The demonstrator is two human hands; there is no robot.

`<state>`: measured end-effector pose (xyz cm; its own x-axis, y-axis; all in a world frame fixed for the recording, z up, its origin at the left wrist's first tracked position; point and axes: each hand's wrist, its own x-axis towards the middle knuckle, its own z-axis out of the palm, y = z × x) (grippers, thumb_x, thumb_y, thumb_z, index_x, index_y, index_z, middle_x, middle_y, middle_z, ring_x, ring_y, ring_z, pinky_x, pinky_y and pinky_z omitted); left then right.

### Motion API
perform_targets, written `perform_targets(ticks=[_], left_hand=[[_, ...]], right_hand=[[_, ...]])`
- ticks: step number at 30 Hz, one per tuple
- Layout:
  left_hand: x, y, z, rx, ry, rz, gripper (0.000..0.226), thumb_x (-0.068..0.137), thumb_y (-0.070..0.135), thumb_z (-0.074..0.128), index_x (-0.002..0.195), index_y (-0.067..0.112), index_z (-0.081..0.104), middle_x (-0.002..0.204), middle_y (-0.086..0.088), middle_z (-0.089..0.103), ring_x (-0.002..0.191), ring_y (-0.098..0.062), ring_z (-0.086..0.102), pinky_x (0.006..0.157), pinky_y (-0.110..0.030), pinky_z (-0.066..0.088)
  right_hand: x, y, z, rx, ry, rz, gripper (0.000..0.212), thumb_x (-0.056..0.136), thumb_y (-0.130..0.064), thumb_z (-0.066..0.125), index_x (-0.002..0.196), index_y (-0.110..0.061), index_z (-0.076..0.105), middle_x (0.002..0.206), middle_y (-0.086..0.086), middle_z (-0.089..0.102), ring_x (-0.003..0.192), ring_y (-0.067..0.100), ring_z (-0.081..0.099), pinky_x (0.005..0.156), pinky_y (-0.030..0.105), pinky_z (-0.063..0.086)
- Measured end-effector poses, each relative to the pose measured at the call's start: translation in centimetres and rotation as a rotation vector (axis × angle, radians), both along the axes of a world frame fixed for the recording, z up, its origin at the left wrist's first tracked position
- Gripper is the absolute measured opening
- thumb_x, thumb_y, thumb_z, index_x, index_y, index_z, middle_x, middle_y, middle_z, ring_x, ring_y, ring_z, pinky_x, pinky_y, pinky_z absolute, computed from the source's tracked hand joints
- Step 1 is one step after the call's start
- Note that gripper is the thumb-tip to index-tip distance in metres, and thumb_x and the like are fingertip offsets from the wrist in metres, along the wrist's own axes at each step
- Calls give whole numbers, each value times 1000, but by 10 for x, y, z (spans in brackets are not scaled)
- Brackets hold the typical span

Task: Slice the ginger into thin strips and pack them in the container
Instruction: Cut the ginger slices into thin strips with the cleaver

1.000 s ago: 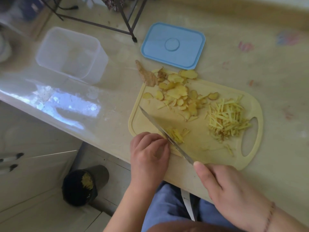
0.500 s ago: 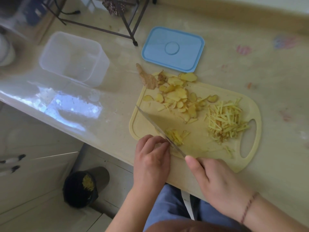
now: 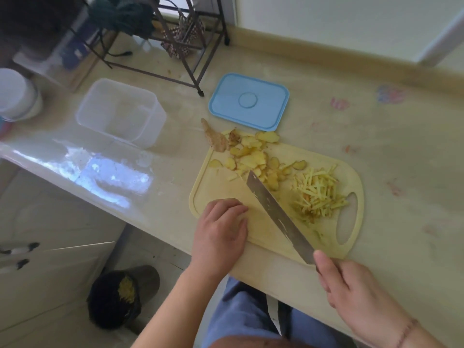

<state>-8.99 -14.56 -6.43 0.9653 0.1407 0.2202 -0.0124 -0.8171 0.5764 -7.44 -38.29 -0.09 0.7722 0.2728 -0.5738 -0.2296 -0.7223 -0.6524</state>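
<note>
Ginger slices (image 3: 253,156) lie heaped at the far end of the yellow cutting board (image 3: 226,182), just beyond the tip of the knife (image 3: 276,212). The right hand (image 3: 351,295) grips the knife's handle, fingers wrapped round it and thumb set along the base of the blade, whose flat side is turned up, slanting away from the grip toward the slices. To the right of the blade sits a pile of thin ginger strips (image 3: 319,194), near the board's handle hole. The left hand (image 3: 221,234) rests on the board just left of the blade, fingers curled under; whether it holds anything I cannot tell. Well beyond the left hand stands the clear container (image 3: 120,111), with its blue lid (image 3: 248,101) lying flat beyond the slices.
</note>
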Motion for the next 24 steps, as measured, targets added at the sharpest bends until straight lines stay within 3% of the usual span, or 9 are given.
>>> perform_targets(ticks=[5,7,9,11,12,14,17,20,24], left_hand=[[23,-14,0,28,-17,-76,24,78,-3,74,100,7,75,103,-5,69,98,-24,62,85,-34,52],[28,-20,-3,24,-25,-167,26,78,-8,73,100,5,74,103,-7,68,97,-27,62,83,-38,52],[32,-26,-7,54,-31,-319,24,84,-4,70,106,5,72,108,-8,68,100,-29,62,85,-39,53],[37,-33,-9,104,-17,-419,22,91,4,66,112,8,72,114,-8,67,102,-28,61,88,-38,53],[39,-36,-9,117,-10,-434,22,93,8,62,113,9,72,114,-8,67,102,-27,61,87,-37,54],[45,-41,-7,115,-10,-415,23,93,14,58,109,9,73,109,-9,67,96,-26,63,81,-36,56],[55,-52,-6,40,-30,-322,18,89,13,63,102,7,74,104,-8,67,91,-23,65,75,-35,57],[63,-66,2,-80,-28,-205,24,82,-4,70,104,5,72,108,-6,66,94,-17,65,77,-33,57],[77,-55,14,-120,-85,-153,40,73,-15,56,103,4,74,111,-9,67,104,-24,62,89,-32,53]], right_hand=[[-12,-32,19,17,-108,-99,62,78,-73,28,62,-17,50,42,0,47,40,10,44,54,31,40],[-23,-40,22,30,-180,-135,62,83,-78,38,51,-26,52,34,-1,43,32,7,50,43,30,39],[-33,-53,24,179,-121,-369,57,77,-81,45,40,-38,52,27,3,35,25,-3,39,45,24,39],[-30,-70,29,208,-23,-394,66,78,-78,49,42,-24,56,31,0,41,22,5,37,28,26,23],[-24,-76,32,178,-29,-391,68,86,-68,51,47,-13,57,35,3,44,25,16,38,30,29,27],[-14,-99,29,167,-5,-455,63,94,-46,51,50,-1,47,39,7,40,33,15,31,34,25,21],[-5,-97,38,157,55,-365,69,75,-72,42,52,-7,41,43,4,33,37,15,28,36,16,23],[-3,-95,37,76,42,-283,91,56,-97,29,63,-7,44,43,1,37,38,14,31,37,14,25],[-2,-87,41,61,51,-250,94,52,-100,26,66,-9,45,44,0,38,39,14,33,37,15,25]])
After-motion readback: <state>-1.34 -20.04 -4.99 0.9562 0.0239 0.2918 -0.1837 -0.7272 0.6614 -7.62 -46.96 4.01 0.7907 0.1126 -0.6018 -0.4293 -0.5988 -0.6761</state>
